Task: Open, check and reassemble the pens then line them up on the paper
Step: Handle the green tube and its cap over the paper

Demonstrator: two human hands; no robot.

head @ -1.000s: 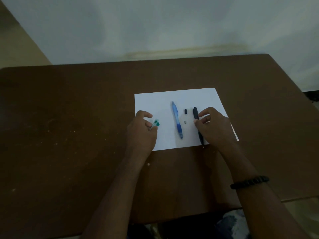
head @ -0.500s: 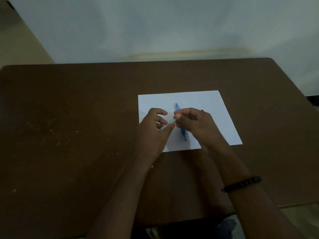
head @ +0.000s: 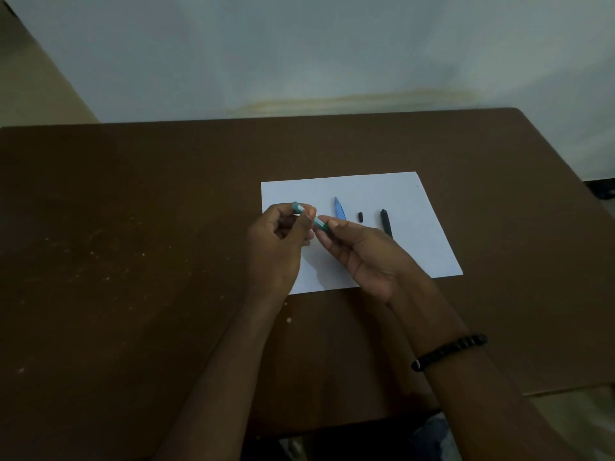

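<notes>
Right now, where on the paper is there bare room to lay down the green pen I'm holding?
The paper is bare along its far edge beyond the blue pen, and on the right past the black pen. The small black piece crowds the gap between them. Both hands hide the near-left part.

A brown table [head: 133, 261] stands against a pale wall [head: 299, 44].

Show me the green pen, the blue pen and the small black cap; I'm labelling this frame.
green pen [head: 318, 222], head view, clear barrel between both hands.
blue pen [head: 339, 209], head view, upper barrel above the right hand.
small black cap [head: 360, 217], head view, its middle.
</notes>
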